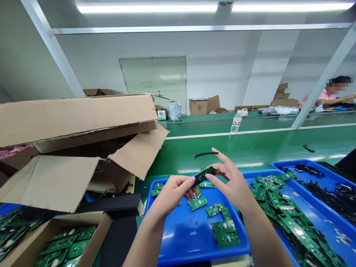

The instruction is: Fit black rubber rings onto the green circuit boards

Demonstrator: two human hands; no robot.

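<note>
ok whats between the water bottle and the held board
Head view: a curved black strip on the green bench, nearer the board.

Circuit boards (197, 203) lie in a plastic tray (183, 237) on the surface (222, 148) before me, a second tray (303, 165) just to its right. To my left sits a cardboard box (75, 118); a water bottle (236, 122) stands behind the trays.

We are in an electronics assembly workshop: a long green counter (250, 148) runs under fluorescent ceiling lights (147, 7), carrying blue plastic trays (189, 237) heaped with green circuit boards (197, 203), with torn-open cardboard cartons (75, 118) alongside and a co-worker (325, 97) further down the line.
</note>
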